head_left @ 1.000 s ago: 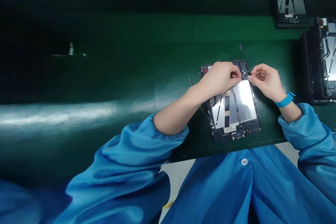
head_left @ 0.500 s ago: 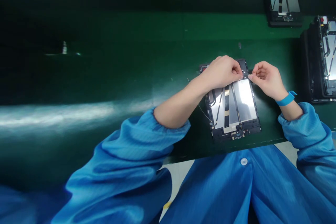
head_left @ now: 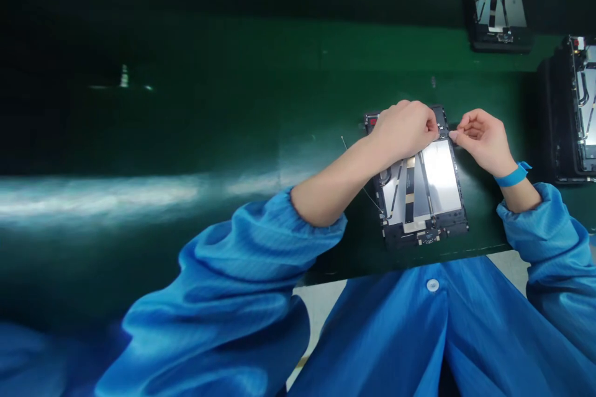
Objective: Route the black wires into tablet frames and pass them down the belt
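Note:
An opened tablet (head_left: 435, 192) lies face down on the green belt, its silver battery plates and black frame showing. My left hand (head_left: 405, 129) rests curled over the tablet's top edge, fingertips pinched near the upper right corner. My right hand (head_left: 482, 139) is also pinched, its fingertips meeting the left hand's at the same corner. What the fingers hold is too small to make out. A thin wire (head_left: 358, 170) sticks out from the tablet's left side. I wear blue sleeves and a blue wristband (head_left: 512, 175).
Two more opened tablets lie at the right: one at the far top (head_left: 498, 3), one at the right edge (head_left: 570, 115). The green belt (head_left: 209, 136) stretches left, with a bright glare band. The belt's near edge runs just below the tablet.
Both hands stay pinched at the tablet's top right corner. The view has shifted slightly; the hands and the tablet sit a little further right in the frame.

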Motion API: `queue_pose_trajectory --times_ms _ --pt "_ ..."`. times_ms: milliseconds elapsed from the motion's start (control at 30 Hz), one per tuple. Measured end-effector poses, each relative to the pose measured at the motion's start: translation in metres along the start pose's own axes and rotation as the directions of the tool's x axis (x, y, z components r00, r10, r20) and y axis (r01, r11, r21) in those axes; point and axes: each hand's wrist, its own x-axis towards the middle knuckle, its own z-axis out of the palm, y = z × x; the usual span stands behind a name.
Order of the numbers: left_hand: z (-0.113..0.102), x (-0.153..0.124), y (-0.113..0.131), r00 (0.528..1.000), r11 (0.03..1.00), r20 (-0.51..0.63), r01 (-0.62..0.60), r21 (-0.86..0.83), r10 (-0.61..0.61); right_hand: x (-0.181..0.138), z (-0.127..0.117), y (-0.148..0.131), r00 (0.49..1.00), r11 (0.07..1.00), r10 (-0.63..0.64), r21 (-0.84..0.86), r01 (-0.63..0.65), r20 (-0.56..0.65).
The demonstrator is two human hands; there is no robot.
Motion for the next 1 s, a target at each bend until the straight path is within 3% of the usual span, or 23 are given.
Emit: queue_pose_trajectory --times_ms 200,367,467,667,1000 --pt "0.008 -0.006 0.004 0.974 0.975 -0.039 -0.222 -0.005 0.222 -0.002 0.014 -0.012 0.988 0.991 -0.134 0.012 0.135 -0.075" --pt "0.015 -0.008 -0.001 0.990 0.997 -0.125 -0.073 -0.029 0.069 0.002 0.022 -0.012 0.990 0.991 -0.128 -0.049 0.125 -0.066" --pt "0.015 -0.008 -0.006 0.992 0.997 -0.128 -0.028 -0.070 0.019 0.005 0.019 -0.005 0.998 0.993 -0.067 -0.097 0.068 0.005" --pt "0.011 -0.007 -0.006 0.995 0.997 -0.098 0.001 -0.073 -0.009 0.011 0.014 0.003 0.992 1.000 0.008 0.011 -0.010 0.124" --pt "0.007 -0.008 -0.006 0.996 0.994 -0.093 0.007 -0.111 -0.018 0.008 0.016 -0.003 0.995 0.998 0.008 0.067 -0.015 0.098"
